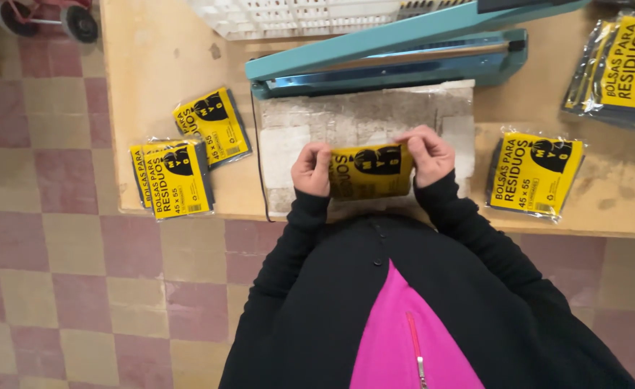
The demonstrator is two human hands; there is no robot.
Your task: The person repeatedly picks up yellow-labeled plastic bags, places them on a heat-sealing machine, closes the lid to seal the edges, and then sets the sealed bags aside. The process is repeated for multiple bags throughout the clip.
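Yellow-labelled packet point(370, 171) pinched at both ends: left hand point(312, 169) and right hand point(424, 153) closed on it, above the worn pad point(364, 119) before the blue sealer point(397, 61). Sealer arm raised. Finished packets point(172, 179) lie left on the worktop point(159, 57); one more point(534, 173) right.

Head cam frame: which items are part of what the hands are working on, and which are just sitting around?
In hand:
- yellow-and-black packet, held by left hand and right hand
- blue heat sealer just beyond it
- worn pad under the hands

Lying about:
- packets at left
- packet at right
- packet stack, far right
- white crate
- wheeled cart on the floor
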